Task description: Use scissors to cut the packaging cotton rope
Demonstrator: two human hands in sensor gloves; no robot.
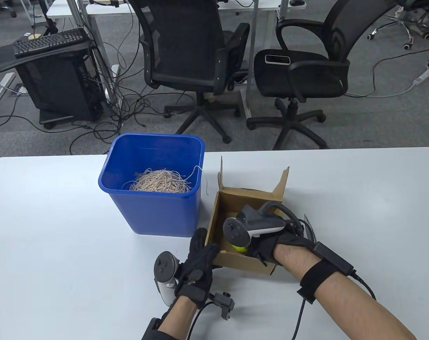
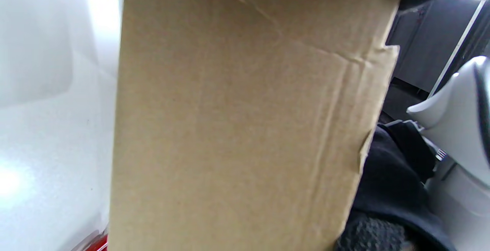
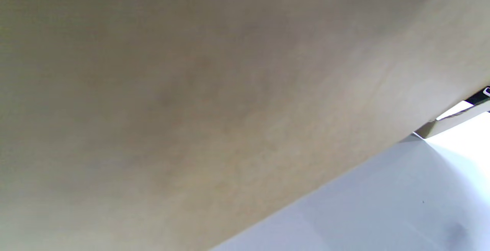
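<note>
We see the left hand (image 1: 196, 264) grip clasping the open brown cardboard box (image 1: 243, 262) at its near-left corner. The right hand (image 1: 271, 244) reaches down inside the box; we can't tell its grip.

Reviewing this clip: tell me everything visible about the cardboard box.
The cardboard box is plain brown corrugated card, creased and torn along some edges, open-topped with flaps standing up. It sits on the white table just right of the blue bin. The left hand holds its near-left corner; the right hand reaches inside, over something yellow-green. Both wrist views show its wall close up.
</note>
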